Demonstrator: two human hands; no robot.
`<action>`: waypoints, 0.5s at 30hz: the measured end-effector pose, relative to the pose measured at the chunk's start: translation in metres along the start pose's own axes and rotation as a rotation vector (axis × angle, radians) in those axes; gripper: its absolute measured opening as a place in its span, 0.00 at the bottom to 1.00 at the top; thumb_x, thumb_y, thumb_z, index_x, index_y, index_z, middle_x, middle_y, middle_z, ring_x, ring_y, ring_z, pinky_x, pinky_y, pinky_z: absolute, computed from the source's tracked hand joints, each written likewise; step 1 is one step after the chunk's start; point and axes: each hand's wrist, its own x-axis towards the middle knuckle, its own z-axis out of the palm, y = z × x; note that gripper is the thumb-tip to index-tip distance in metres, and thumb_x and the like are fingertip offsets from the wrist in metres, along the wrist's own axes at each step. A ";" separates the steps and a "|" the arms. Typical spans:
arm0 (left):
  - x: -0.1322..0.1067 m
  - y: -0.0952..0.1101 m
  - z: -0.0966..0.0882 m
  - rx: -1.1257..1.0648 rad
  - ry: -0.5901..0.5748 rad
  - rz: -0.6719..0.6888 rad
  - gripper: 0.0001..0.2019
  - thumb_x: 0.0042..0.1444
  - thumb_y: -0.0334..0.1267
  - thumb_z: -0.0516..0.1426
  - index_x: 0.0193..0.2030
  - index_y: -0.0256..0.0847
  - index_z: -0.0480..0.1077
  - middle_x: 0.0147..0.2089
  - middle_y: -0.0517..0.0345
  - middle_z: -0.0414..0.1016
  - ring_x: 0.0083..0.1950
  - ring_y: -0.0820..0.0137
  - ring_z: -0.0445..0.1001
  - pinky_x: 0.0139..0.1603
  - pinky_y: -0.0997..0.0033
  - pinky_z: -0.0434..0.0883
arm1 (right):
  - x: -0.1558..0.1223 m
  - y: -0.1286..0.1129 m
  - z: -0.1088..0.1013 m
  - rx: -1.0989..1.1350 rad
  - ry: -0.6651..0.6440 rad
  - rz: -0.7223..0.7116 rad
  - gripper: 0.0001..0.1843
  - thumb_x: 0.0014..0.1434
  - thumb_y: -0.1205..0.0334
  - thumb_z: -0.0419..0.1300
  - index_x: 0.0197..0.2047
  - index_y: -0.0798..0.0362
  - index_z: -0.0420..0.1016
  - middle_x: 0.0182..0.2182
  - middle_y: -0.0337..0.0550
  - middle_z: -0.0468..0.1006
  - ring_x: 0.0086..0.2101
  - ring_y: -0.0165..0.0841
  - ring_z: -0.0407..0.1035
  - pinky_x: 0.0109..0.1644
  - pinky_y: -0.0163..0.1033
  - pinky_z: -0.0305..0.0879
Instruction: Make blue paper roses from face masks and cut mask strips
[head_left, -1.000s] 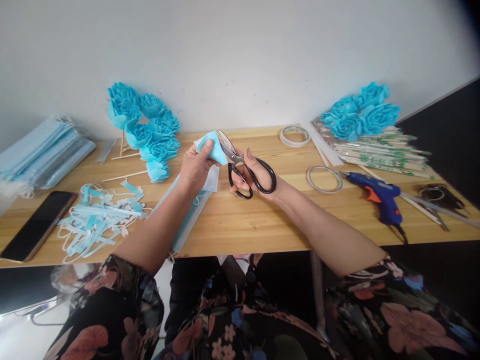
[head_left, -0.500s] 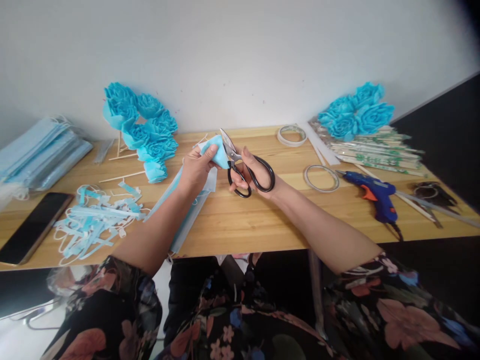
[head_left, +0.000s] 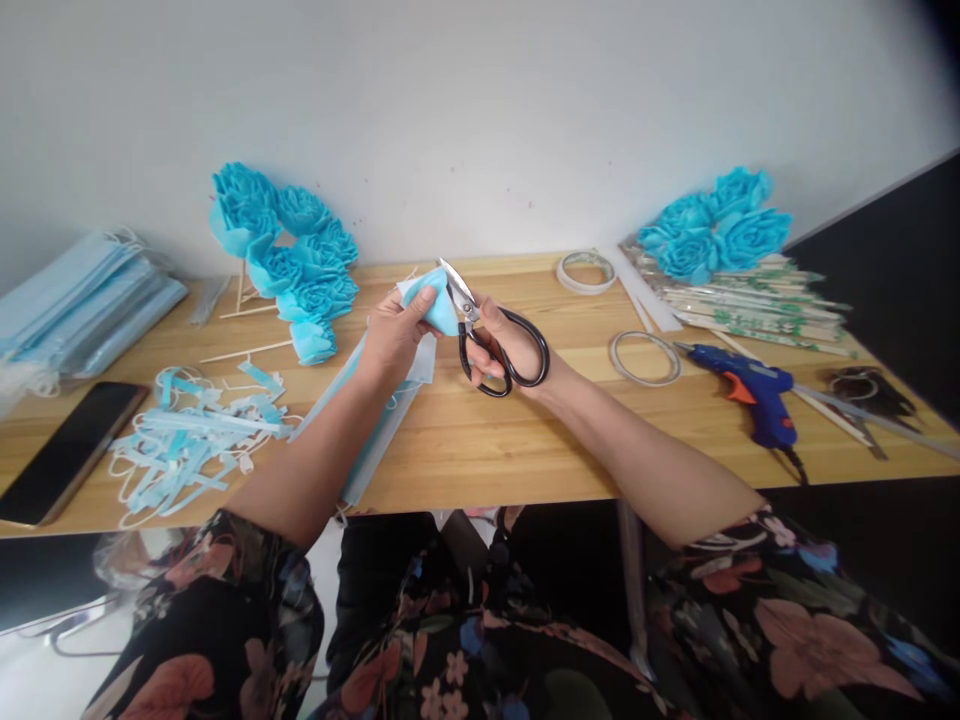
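My left hand pinches a folded piece of light-blue face-mask fabric between thumb and fingers. Black-handled scissors are in my right hand, fingers through the loops. Their metal blades point up and to the left and lie against the right edge of the blue fabric. How much of it lies between the blades I cannot tell. Below my left hand, flat blue face masks rest on the table, partly covered by my forearm.
Blue fabric flowers on sticks stand left, with more flowers at right. Mask scraps, a phone and stacked masks lie left. Tape rolls, a blue glue gun and packaged sticks lie right.
The scissors' handles have come closer together and the blades have closed somewhat at the fabric's edge. My left hand keeps its hold on the fabric. The view has shifted very slightly.
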 end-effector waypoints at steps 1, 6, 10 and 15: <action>0.001 -0.001 -0.001 0.003 0.007 0.003 0.16 0.51 0.48 0.72 0.31 0.39 0.75 0.25 0.63 0.75 0.24 0.75 0.73 0.24 0.76 0.70 | 0.000 0.000 0.000 -0.004 -0.004 -0.008 0.39 0.55 0.25 0.59 0.53 0.51 0.73 0.15 0.25 0.63 0.13 0.23 0.52 0.23 0.33 0.71; 0.003 -0.002 -0.003 0.010 0.063 -0.003 0.16 0.53 0.46 0.71 0.29 0.39 0.72 0.23 0.65 0.72 0.22 0.76 0.71 0.23 0.76 0.68 | 0.001 -0.003 -0.006 0.008 0.036 -0.048 0.38 0.55 0.26 0.61 0.52 0.51 0.74 0.15 0.25 0.62 0.13 0.23 0.52 0.22 0.33 0.69; 0.003 -0.002 -0.003 -0.002 0.063 -0.009 0.18 0.52 0.46 0.71 0.28 0.39 0.70 0.22 0.66 0.70 0.22 0.78 0.70 0.21 0.78 0.68 | 0.001 -0.013 -0.014 0.016 0.130 -0.071 0.39 0.59 0.25 0.55 0.56 0.51 0.74 0.15 0.25 0.59 0.14 0.23 0.51 0.24 0.33 0.69; 0.003 -0.004 -0.003 -0.014 0.072 -0.011 0.19 0.49 0.47 0.73 0.29 0.39 0.70 0.22 0.66 0.71 0.21 0.78 0.70 0.20 0.78 0.68 | 0.003 -0.025 -0.035 -0.277 0.182 -0.155 0.41 0.63 0.25 0.49 0.64 0.48 0.69 0.23 0.32 0.70 0.21 0.28 0.63 0.36 0.40 0.74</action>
